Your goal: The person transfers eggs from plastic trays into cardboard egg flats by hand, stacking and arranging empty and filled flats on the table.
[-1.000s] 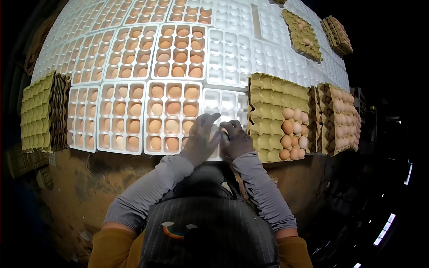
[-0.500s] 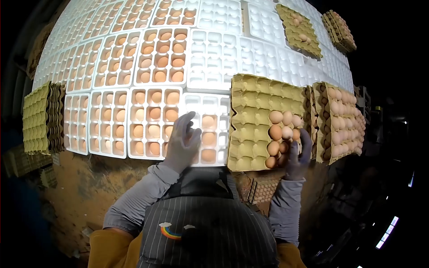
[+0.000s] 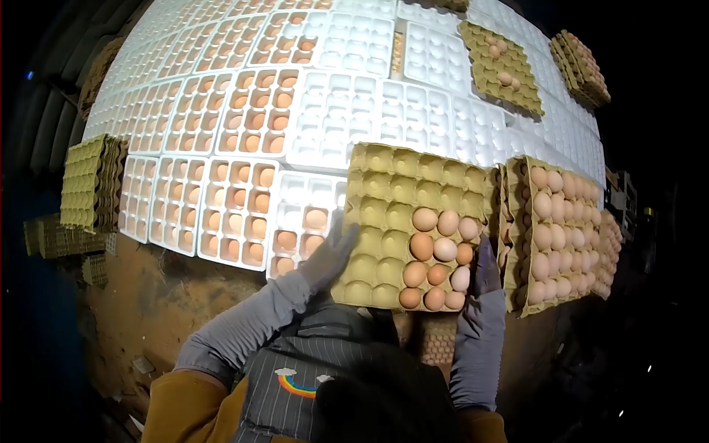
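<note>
A yellowish pulp egg tray (image 3: 373,221) lies in front of me, with several brown and pale eggs (image 3: 444,249) in its lower right cups and bare cups elsewhere. My gloved left hand (image 3: 334,252) grips its left edge, fingers along the side. My gloved right hand (image 3: 487,272) holds the right edge beside the eggs; part of its fingers is hidden. Just left of the pulp tray is a white foam egg box (image 3: 306,180) holding several eggs, partly covered by my left hand and the tray.
Foam boxes filled with eggs (image 3: 240,196) stretch left and back; foam boxes without eggs (image 3: 336,111) lie behind. Stacked pulp trays of eggs (image 3: 563,236) stand at right. Another stack of pulp trays (image 3: 92,181) is at far left. A pulp tray with few eggs (image 3: 509,81) sits farther back.
My left hand has left the foam box and taken the pulp tray's left edge. My right hand has moved from among the eggs to its right edge. The tray sits farther left; the view has shifted.
</note>
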A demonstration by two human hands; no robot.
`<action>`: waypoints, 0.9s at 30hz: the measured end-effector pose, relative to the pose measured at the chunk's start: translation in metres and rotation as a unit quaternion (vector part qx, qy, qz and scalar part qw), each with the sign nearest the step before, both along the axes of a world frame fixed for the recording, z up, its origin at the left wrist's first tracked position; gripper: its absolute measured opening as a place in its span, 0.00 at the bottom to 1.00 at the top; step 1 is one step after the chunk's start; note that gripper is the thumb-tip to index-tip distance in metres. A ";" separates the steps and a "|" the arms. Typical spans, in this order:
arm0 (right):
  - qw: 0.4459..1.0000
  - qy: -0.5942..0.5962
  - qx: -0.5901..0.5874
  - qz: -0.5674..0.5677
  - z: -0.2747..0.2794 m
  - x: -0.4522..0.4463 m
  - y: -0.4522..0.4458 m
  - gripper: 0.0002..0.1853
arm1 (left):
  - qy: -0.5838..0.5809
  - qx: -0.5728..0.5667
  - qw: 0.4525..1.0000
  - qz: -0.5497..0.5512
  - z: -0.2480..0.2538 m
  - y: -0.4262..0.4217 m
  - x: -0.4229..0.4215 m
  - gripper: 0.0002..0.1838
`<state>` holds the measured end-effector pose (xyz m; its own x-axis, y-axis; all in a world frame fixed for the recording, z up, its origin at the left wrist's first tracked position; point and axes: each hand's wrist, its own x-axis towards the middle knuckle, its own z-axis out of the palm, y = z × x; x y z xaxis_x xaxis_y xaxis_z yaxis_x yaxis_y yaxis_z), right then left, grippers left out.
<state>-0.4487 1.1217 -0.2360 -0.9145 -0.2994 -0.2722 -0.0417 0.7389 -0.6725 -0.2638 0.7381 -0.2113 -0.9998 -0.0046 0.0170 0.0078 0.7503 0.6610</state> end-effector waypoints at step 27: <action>0.901 -0.265 -0.344 0.005 0.112 0.163 -0.484 0.34 | -0.013 0.108 0.914 0.391 0.075 -0.373 0.180 0.29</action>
